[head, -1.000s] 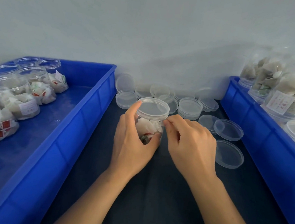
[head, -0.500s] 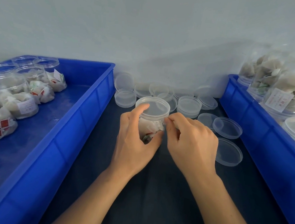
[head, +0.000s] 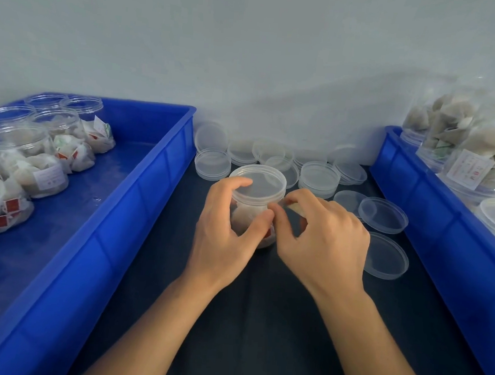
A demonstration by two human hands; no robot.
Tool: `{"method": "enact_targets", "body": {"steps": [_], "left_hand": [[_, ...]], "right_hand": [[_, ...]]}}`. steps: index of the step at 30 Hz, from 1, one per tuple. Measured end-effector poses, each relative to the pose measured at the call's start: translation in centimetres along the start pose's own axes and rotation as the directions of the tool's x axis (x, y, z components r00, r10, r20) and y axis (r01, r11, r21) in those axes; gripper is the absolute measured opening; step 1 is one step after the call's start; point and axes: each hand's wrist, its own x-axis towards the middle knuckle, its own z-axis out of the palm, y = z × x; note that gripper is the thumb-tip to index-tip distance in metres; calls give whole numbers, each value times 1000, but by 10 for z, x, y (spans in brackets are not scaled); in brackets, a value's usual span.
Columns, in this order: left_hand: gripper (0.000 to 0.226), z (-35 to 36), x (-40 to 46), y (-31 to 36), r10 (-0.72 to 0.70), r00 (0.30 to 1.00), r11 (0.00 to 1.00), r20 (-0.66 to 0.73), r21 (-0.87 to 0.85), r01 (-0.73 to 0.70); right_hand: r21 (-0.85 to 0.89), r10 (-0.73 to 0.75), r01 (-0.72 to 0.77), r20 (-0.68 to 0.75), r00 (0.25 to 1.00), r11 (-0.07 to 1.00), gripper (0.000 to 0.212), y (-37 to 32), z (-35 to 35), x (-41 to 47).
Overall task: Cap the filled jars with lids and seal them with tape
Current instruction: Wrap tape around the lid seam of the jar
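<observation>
A clear plastic jar (head: 245, 216) filled with white tea bags stands on the dark table in the middle, with a clear lid (head: 263, 182) on top. My left hand (head: 224, 236) grips the jar from the left, its index finger curled over the lid's near edge and its thumb on the jar's front. My right hand (head: 325, 240) pinches what looks like a short strip of clear tape (head: 293, 205) at the lid's right edge. The strip is hard to make out. Both hands hide most of the jar's body.
A blue bin (head: 138, 208) on the left holds several open filled jars (head: 35, 164). The blue bin (head: 430, 219) on the right holds capped jars (head: 480, 152). Stacks of spare lids (head: 319, 176) line the wall; loose lids (head: 383, 214) lie right of my hands.
My left index finger has bent down from the lid's rim onto its top. My right hand's pinch stays at the lid's right edge, shifted slightly. The jar has not moved.
</observation>
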Motion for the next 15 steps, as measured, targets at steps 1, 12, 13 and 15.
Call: {"method": "enact_targets", "body": {"steps": [1, 12, 13, 15], "left_hand": [[53, 0, 0, 0, -3, 1000, 1000, 2, -5, 3], [50, -3, 3, 8, -44, 999, 998, 16, -34, 44], [51, -3, 3, 9, -60, 998, 997, 20, -46, 61], [54, -2, 3, 13, -91, 996, 994, 21, -58, 92]], "right_hand": [[-3, 2, -2, 6, 1000, 1000, 33, 0, -1, 0], [-49, 11, -9, 40, 999, 999, 40, -3, -4, 1], [-54, 7, -5, 37, 999, 999, 40, -2, -3, 1], [-75, 3, 0, 40, 999, 997, 39, -2, -4, 1]]}}
